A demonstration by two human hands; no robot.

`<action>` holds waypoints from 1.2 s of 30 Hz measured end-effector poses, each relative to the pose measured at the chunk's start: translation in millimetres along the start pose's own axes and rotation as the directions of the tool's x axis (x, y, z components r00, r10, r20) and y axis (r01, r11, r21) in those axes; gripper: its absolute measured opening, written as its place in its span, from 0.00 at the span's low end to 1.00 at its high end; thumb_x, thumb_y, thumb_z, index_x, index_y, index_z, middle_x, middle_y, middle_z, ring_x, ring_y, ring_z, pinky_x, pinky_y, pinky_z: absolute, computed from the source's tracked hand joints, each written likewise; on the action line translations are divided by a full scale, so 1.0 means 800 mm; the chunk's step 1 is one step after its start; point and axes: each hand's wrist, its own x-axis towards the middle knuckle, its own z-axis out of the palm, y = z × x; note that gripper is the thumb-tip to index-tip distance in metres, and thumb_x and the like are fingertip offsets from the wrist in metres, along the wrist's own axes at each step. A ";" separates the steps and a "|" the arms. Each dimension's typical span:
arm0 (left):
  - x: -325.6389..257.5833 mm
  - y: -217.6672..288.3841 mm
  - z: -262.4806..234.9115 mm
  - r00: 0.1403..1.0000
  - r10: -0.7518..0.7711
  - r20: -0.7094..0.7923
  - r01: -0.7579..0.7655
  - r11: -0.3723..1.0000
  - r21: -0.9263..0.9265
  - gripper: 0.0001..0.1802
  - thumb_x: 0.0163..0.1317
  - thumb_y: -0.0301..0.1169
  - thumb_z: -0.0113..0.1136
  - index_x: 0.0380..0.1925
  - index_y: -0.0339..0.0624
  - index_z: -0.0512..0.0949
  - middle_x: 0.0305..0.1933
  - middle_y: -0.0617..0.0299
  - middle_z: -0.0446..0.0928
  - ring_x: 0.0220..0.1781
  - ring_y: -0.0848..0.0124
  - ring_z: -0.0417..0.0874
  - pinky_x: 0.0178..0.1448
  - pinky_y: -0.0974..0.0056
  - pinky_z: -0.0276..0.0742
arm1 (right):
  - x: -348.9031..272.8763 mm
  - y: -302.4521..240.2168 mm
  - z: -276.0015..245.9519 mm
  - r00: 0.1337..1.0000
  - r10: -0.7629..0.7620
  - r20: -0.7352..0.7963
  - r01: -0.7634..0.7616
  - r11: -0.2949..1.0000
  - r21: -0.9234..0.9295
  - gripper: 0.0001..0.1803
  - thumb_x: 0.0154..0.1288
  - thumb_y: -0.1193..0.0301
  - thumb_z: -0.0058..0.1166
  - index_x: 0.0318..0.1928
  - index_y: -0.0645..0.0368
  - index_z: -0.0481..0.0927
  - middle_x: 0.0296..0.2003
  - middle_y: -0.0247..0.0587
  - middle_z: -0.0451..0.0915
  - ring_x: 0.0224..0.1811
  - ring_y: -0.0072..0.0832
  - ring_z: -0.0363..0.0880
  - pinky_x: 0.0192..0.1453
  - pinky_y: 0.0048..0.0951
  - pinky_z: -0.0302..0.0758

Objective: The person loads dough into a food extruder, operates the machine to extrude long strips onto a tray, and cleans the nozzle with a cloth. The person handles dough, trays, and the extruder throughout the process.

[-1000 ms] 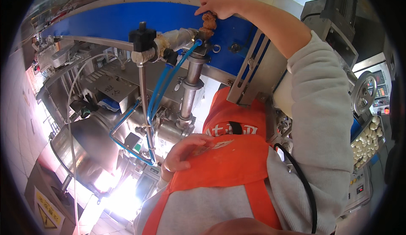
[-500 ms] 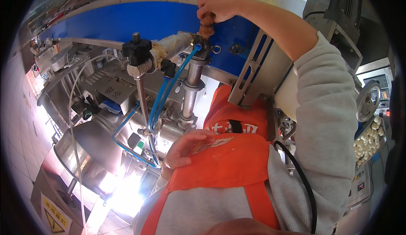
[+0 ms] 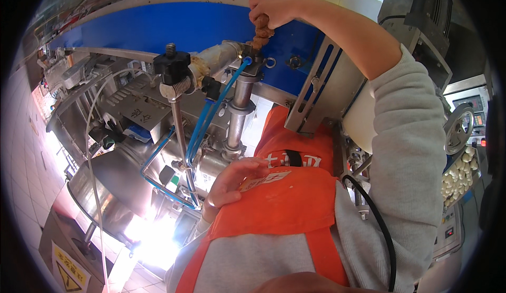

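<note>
My right hand (image 3: 278, 9) is raised over the blue conveyor belt (image 3: 158, 25), its fingers closed around the top of a lumpy brown string of filling paste (image 3: 262, 33). The lower end of the paste meets the metal nozzle head (image 3: 253, 65) at the belt's near edge. A blue air hose (image 3: 220, 90) runs into that head. Down by my waist, my left hand (image 3: 227, 183) is empty, thumb and fingers apart, next to my orange apron (image 3: 284, 198).
Below the nozzle stands a vertical steel pipe (image 3: 240, 108). A black clamp knob (image 3: 171, 63) sticks up beside it. Left of these is a large steel hopper (image 3: 108, 179). A slotted metal bracket (image 3: 313, 87) and a handwheel (image 3: 458, 128) stand to the right, near a bin of pale round pieces (image 3: 459, 179).
My right hand has shifted slightly right, and more of the brown paste shows below its fingers. My left hand has moved a little up and right along the apron.
</note>
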 end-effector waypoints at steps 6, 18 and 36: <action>-0.001 -0.004 -0.001 1.000 -0.003 -0.025 0.003 1.000 -0.002 0.38 0.53 0.42 0.64 0.62 0.35 0.66 0.67 0.45 0.63 0.68 0.54 0.68 0.72 0.52 0.58 | -0.021 -0.044 -0.012 0.998 0.062 0.013 -0.056 0.966 -0.252 0.29 0.41 0.78 0.70 0.49 0.44 0.85 0.55 0.34 0.71 0.56 0.40 0.72 0.52 0.40 0.76; 0.002 -0.009 0.000 1.000 0.012 0.015 -0.012 1.000 0.001 0.38 0.56 0.42 0.64 0.63 0.35 0.64 0.68 0.45 0.62 0.68 0.55 0.69 0.72 0.53 0.60 | -0.029 -0.043 0.026 0.981 0.052 -0.189 -0.128 0.899 -0.419 0.20 0.44 0.73 0.72 0.42 0.43 0.87 0.58 0.32 0.70 0.60 0.36 0.70 0.55 0.36 0.76; 0.000 -0.017 0.006 0.998 0.034 -0.059 -0.031 0.998 0.057 0.38 0.56 0.43 0.65 0.61 0.33 0.65 0.64 0.39 0.66 0.64 0.52 0.72 0.70 0.49 0.64 | -0.058 -0.064 -0.022 0.956 0.287 0.053 -0.257 0.913 -0.317 0.45 0.44 0.76 0.68 0.66 0.36 0.70 0.58 0.42 0.72 0.55 0.41 0.77 0.49 0.36 0.81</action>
